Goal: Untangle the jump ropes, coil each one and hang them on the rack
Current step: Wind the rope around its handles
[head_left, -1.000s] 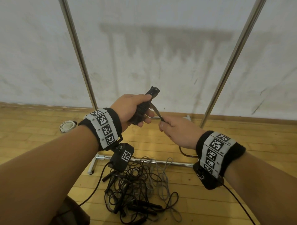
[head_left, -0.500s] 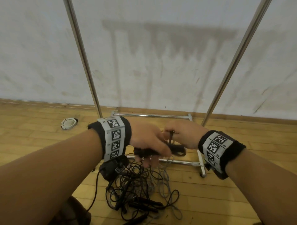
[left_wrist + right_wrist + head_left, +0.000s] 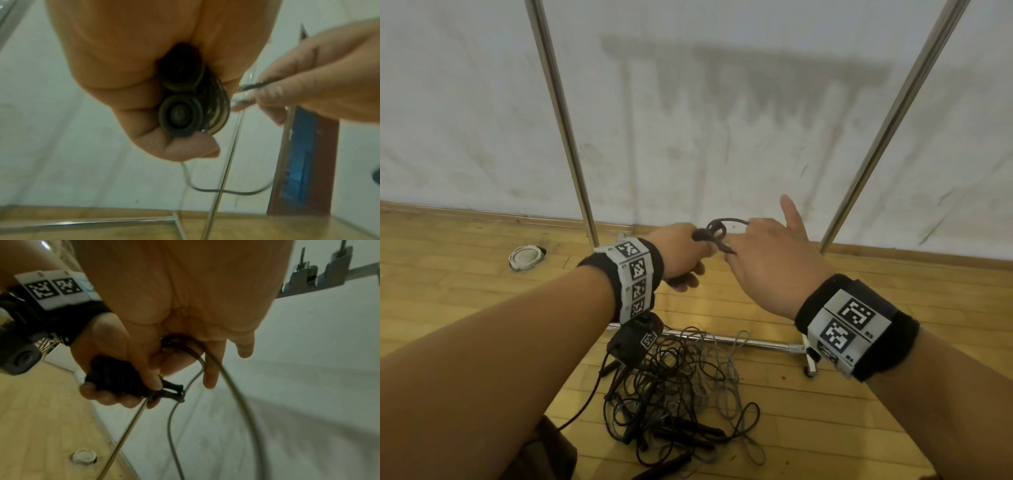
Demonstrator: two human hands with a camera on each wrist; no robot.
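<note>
My left hand (image 3: 681, 253) grips two black handles (image 3: 180, 97); my right hand (image 3: 767, 260) pinches the rope (image 3: 224, 369), forefinger straight.

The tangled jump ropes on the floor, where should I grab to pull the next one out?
Take a black handle, not a thin loop. The handles are thick and stiff and lie flat at the near edge of the tangle, so come down from above on that side. The loops cross each other, so tugging one would likely tighten the knot.
</note>
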